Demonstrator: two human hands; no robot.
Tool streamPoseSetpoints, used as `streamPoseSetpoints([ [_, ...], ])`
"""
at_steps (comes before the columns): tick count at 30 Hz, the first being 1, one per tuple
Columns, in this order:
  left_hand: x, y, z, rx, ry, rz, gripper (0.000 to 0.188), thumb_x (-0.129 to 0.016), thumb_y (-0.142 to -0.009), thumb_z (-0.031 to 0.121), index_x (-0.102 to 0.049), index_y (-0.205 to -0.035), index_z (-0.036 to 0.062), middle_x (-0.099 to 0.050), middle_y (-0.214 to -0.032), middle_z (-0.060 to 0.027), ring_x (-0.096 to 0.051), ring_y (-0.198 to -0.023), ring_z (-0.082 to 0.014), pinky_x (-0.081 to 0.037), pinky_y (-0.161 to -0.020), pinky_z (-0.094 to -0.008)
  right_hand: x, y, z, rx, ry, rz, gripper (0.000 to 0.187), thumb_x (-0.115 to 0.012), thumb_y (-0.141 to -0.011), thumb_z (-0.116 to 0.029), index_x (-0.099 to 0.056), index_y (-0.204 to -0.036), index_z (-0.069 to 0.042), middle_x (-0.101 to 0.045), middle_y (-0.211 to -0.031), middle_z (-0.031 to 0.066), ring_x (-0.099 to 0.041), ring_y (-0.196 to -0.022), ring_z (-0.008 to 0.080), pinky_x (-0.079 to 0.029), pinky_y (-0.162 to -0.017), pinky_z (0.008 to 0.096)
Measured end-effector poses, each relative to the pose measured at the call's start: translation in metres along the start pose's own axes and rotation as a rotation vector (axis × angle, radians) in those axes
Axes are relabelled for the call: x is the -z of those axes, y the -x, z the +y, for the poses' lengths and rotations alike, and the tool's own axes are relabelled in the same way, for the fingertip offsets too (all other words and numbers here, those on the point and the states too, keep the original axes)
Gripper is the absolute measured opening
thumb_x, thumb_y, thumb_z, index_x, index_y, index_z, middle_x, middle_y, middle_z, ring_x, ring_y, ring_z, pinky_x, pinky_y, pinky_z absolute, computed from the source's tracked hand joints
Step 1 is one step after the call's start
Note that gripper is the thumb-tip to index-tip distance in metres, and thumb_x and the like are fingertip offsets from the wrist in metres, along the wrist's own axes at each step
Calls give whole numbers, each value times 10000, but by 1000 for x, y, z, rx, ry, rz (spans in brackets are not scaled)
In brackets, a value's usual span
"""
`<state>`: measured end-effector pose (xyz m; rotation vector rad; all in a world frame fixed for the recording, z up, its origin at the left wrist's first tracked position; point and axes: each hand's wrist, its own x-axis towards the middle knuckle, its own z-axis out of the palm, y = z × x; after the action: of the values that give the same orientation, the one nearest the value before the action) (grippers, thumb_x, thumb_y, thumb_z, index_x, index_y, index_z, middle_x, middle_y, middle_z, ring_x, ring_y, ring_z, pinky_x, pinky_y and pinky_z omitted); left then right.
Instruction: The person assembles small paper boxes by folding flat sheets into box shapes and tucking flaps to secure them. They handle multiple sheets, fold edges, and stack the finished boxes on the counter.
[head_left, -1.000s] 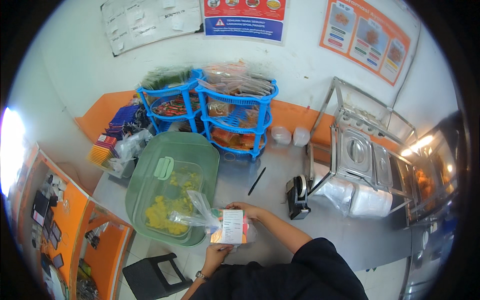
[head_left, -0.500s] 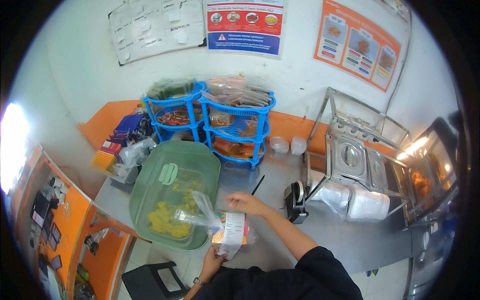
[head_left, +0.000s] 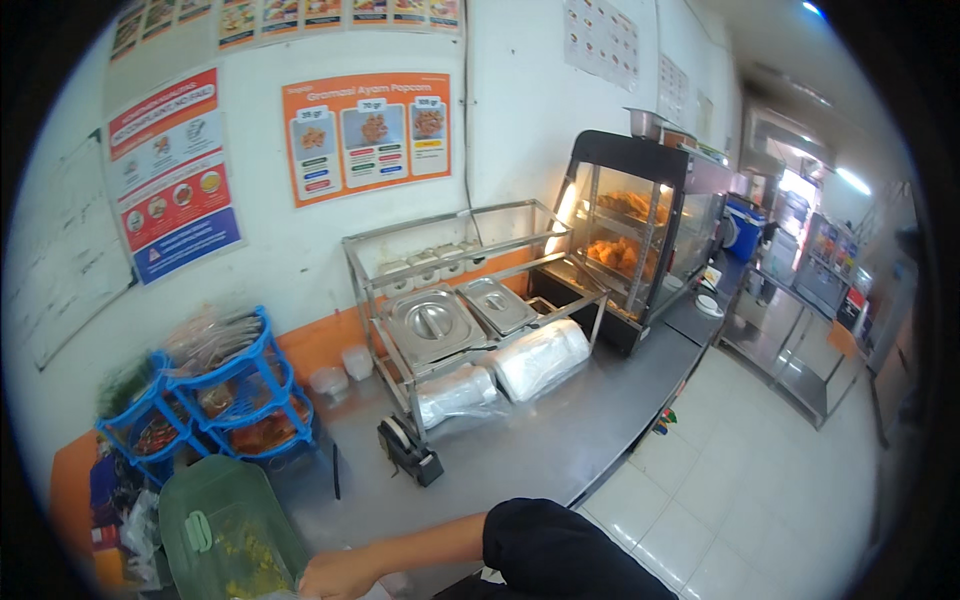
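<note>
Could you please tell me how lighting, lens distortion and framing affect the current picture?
In the head view, glare washes out a bright patch at upper right, and warm light glows inside the display cabinet; also in the head view, the steel counter looks bowed and the right hand is cropped.

Steel counter, white wall
Food is displayed in a glass cabinet at two o'clock; floor tiles are laid at four, blue racks stacked at eight, an orange poster hung at eleven.
</note>
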<state>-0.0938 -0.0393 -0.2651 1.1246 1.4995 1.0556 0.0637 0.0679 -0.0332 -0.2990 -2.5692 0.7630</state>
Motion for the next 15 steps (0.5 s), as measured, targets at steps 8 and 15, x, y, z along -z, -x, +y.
streamPoseSetpoints([
  [8,68,160,83,-76,54,46,399,-657,-812,61,-544,-1180,-44,-648,-1005,-152,-661,-848,-273,-535,-691,-343,-34,-22,-156,402,-517,-171,349,-455,-964,-318,-543,-823,-11,-551,-748,153,-550,-706,318,-438,-665,416],
  [15,120,365,66,-16,127,331,329,-659,-807,45,-587,-1120,-24,-654,-1001,-109,-661,-872,-244,-538,-713,-330,-90,-41,-266,552,-1076,-318,306,-569,-925,-254,-547,-718,-29,-533,-675,91,-517,-586,267,-400,-559,375],
])
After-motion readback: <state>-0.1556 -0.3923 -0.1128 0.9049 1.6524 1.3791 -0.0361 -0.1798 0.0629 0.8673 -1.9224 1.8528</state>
